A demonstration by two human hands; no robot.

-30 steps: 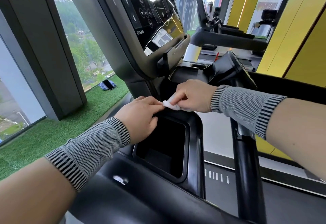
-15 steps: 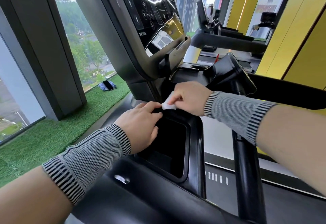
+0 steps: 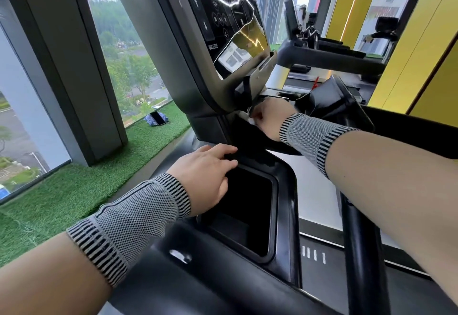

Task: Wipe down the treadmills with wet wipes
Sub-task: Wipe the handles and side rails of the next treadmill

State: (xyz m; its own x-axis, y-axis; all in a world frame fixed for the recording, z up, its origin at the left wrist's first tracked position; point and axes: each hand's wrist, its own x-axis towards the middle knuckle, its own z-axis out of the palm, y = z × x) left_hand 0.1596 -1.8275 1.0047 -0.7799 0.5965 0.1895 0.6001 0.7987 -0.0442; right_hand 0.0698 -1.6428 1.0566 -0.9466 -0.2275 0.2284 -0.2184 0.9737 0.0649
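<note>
I stand at a black treadmill whose console screen rises ahead. My right hand grips a small white wet wipe and presses it on the black panel just under the console's lower edge; most of the wipe is hidden by the fingers. My left hand rests with straight fingers on the far-left rim of the square storage tray in the treadmill's deck. Both wrists wear grey knitted bands.
A black handlebar post runs down at the right. A second black tray sits right of the console. Green artificial turf with a phone on a blue cloth lies by the window. More treadmills stand behind.
My right hand has carried the wipe up and away from the tray's rim to the panel under the console. The left hand stays on the tray's rim.
</note>
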